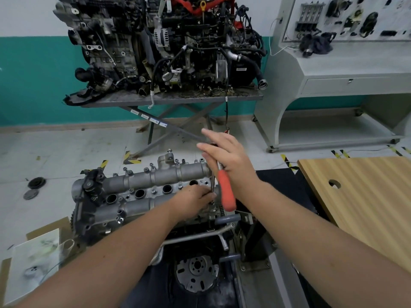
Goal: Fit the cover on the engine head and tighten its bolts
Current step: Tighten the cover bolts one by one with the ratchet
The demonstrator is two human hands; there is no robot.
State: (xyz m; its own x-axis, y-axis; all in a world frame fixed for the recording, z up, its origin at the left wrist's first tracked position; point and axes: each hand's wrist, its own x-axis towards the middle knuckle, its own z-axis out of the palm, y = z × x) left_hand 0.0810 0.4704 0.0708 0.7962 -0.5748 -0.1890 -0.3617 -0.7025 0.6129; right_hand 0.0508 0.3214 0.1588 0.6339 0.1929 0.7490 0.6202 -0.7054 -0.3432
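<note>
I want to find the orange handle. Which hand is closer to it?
Right. The right hand is touching the tool by the top of the orange handle. The left hand is a bit lower and to the left, on the engine cover.

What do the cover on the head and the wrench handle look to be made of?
Cover: seemingly cast aluminium, going by its dull grey, matte, slightly grainy surface. Wrench handle: orange-red, smooth, probably plastic or rubber grip; the shaft running down from it looks like bright steel.
</note>
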